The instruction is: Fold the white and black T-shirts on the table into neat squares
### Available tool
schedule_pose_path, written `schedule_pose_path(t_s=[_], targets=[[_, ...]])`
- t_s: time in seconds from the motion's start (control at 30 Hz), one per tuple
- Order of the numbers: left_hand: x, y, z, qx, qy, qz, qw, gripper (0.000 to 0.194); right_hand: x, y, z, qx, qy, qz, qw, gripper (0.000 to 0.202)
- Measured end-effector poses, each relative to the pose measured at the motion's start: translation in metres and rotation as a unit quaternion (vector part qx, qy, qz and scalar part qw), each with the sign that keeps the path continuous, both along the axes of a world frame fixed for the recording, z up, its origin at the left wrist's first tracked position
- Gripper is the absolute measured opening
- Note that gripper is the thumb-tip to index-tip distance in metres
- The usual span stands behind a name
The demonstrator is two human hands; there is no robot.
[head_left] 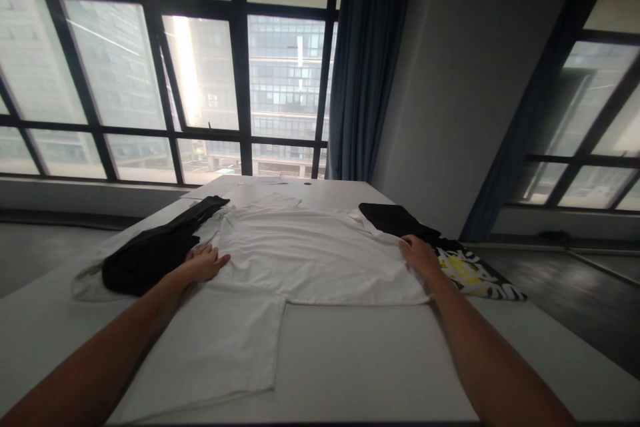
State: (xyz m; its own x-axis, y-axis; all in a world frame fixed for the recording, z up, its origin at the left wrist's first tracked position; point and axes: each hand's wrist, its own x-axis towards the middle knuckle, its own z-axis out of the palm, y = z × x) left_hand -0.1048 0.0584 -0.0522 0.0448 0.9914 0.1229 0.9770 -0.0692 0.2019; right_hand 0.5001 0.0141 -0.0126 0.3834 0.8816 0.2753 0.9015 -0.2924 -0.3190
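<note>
Between the slightly spread left fingers [204, 263] and curled right fingers [411, 252] lies white fabric [310, 250].

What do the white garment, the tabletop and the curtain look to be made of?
White garment: soft matte knit, probably cotton or a blend, going by its fine creases and limp drape.
Table: smooth, pale, low-sheen surface, perhaps laminate; no grain shows.
Curtain: blue woven-looking cloth, matte, hanging in deep folds; the fibre can't be told.
</note>
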Motion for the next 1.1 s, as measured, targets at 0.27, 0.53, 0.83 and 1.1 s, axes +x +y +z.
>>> schedule_pose_path(t_s=[0.27,0.53,0.83,1.1], targets=[[0.025,-0.006,0.019,-0.006,-0.362,0.011,0.932,0.045,0.005,0.003,-0.005,0.020,0.037,0.008,0.999,0.033],[-0.007,-0.009,0.039,-0.075,-0.463,0.060,0.881,0.060,0.002,-0.002,-0.006,-0.024,0.027,0.028,0.999,0.045],[-0.051,-0.015,0.072,-0.040,-0.104,0.064,0.992,0.032,-0.002,-0.006,-0.001,-0.083,-0.014,0.007,0.996,0.044],[-0.006,-0.018,0.040,0.052,0.029,-0.092,0.994,0.061,0.007,-0.005,0.002,-0.090,0.007,-0.026,0.996,0.041]])
